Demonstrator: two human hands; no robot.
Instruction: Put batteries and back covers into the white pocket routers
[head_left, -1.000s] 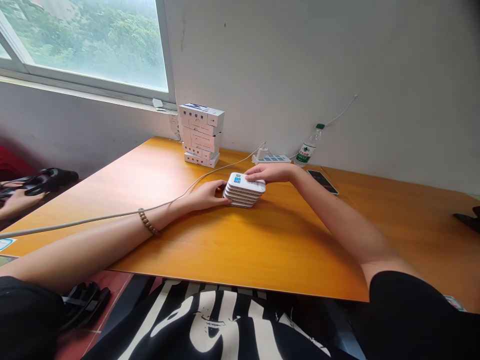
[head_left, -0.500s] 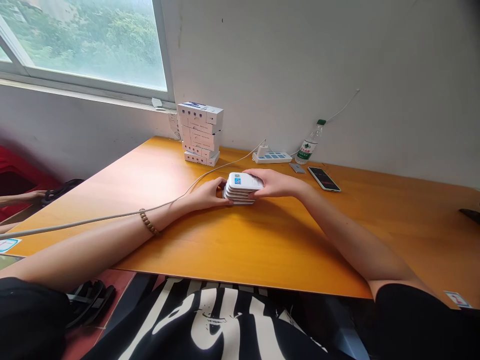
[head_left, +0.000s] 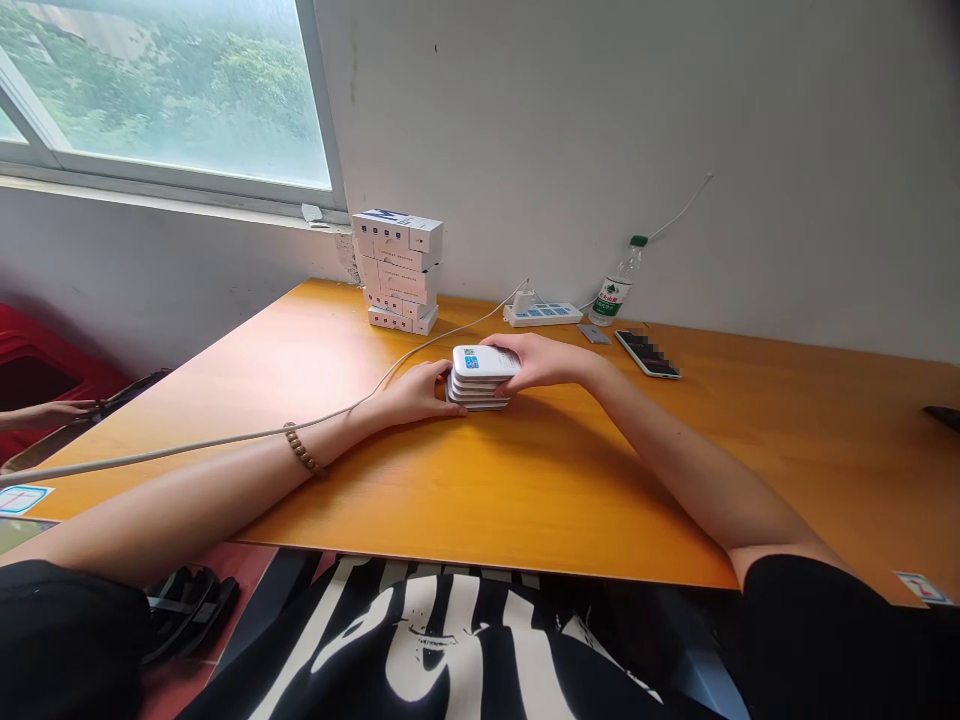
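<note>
A stack of several flat white devices with rounded corners (head_left: 478,372) rests on the wooden table (head_left: 465,490). On the top one are a blue sticker and a small printed code. My left hand (head_left: 420,392) is curved around the stack's lower left side, thumb at the near edge and fingers behind. From the right, my right hand (head_left: 536,362) grips the upper part, thumb on the near side and fingers over the far edge. The fingertips behind the stack are partly hidden. What exactly the devices are, I cannot tell.
White boxes (head_left: 401,270) stand piled near the wall. Behind the stack lie a power strip (head_left: 544,315), a water bottle (head_left: 615,290), a small grey card (head_left: 594,334) and a phone (head_left: 646,355). A white cable (head_left: 225,433) crosses over my left forearm. Another person's hand (head_left: 64,412) shows at far left.
My right hand and the upper devices have shifted slightly left, so the stack looks more evenly aligned. My left hand stays against its side. The camera view has moved slightly.
</note>
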